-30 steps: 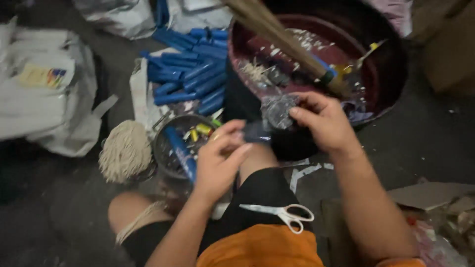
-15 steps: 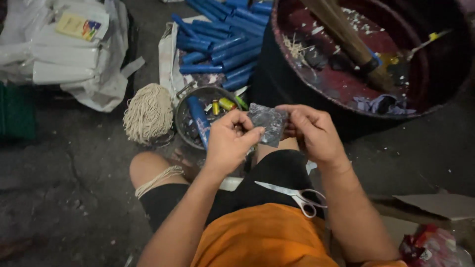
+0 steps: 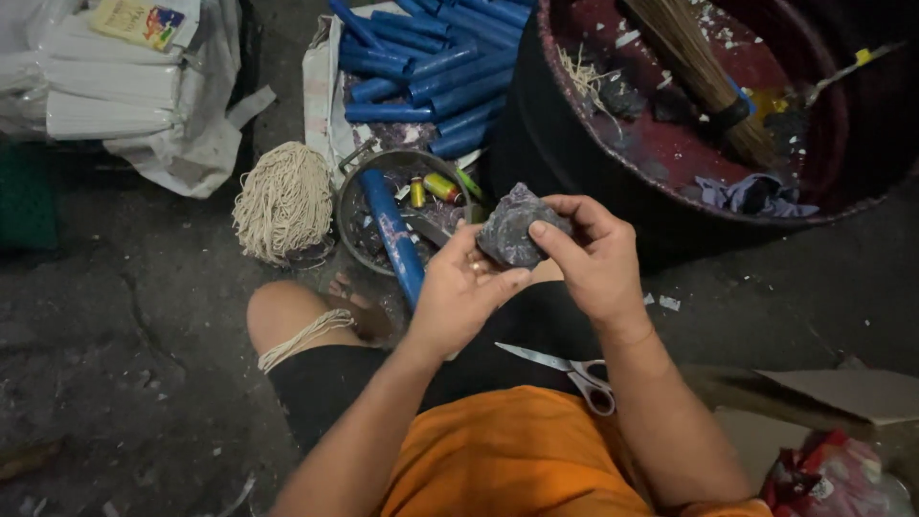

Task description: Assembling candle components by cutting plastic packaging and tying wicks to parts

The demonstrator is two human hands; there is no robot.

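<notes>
Both hands meet over the lap and pinch a crumpled grey-purple lump. The left hand cups it from below, thumb pressed against its lower edge; the right hand closes over its right side, fingers curled on top. Just beyond the left hand stands a small metal bowl holding a blue tube and small cans, with a coil of pale string further left. Past that lies a pile of blue tubes. Beyond the right hand sits a large dark basin with a broom in it. Scissors rest on the thigh below the hands.
</notes>
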